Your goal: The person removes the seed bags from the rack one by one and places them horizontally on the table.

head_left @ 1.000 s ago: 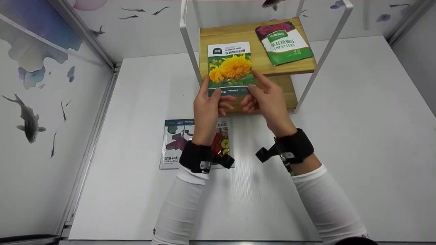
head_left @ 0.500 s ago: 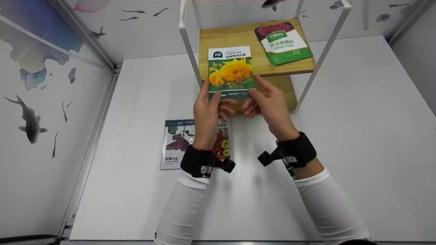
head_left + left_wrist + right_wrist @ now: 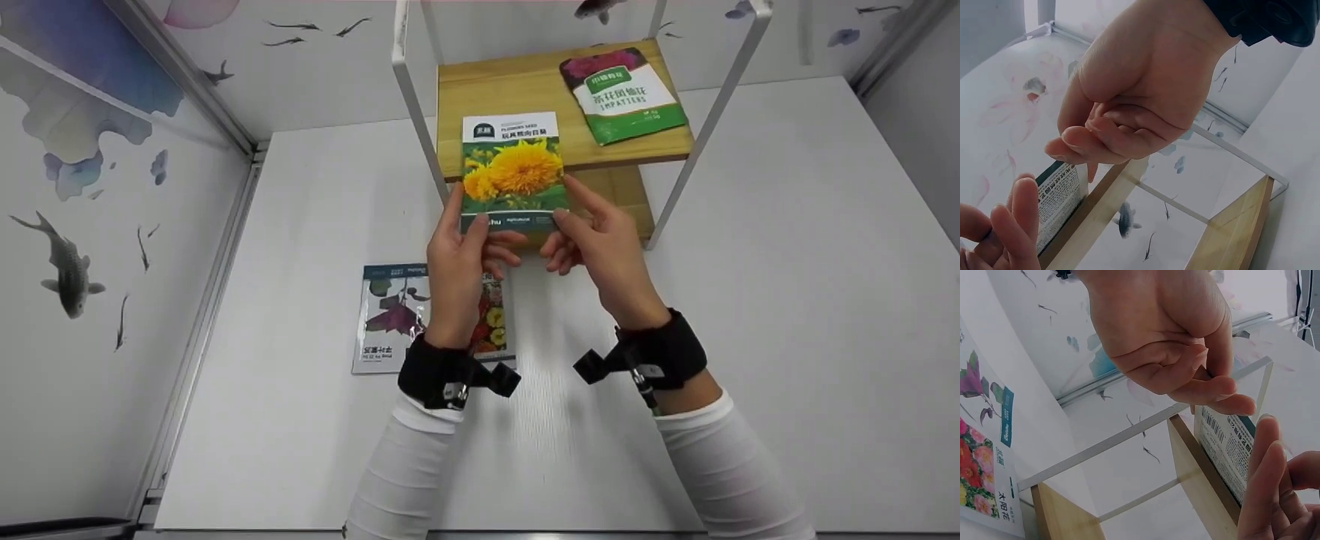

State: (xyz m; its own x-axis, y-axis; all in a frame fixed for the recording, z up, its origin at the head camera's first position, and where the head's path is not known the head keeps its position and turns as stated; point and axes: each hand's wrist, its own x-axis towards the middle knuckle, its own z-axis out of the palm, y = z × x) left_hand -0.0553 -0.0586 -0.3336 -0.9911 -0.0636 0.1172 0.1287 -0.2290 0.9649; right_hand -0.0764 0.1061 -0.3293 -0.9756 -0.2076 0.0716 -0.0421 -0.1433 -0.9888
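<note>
A seed packet with yellow sunflowers (image 3: 517, 169) is held between both hands at the front edge of the upper shelf (image 3: 510, 82). My left hand (image 3: 459, 266) pinches its lower left corner, thumb on the front. On the lower right corner, my right hand (image 3: 611, 255) pinches it the same way. Both wrist views show the packet's printed back (image 3: 1061, 199), its lower side close to the shelf board. A green and white impatiens packet (image 3: 634, 105) lies on the right part of that shelf.
Two more seed packets, one with a purple plant (image 3: 386, 322) and one with red and yellow flowers (image 3: 491, 322), lie on the white table (image 3: 285, 420), partly behind the left arm. White metal posts (image 3: 416, 97) flank the shelf, and a lower wooden board (image 3: 626, 199) sits beneath.
Both hands have drawn the sunflower packet back toward the body, so it covers less of the upper shelf. The impatiens packet has stayed in place.
</note>
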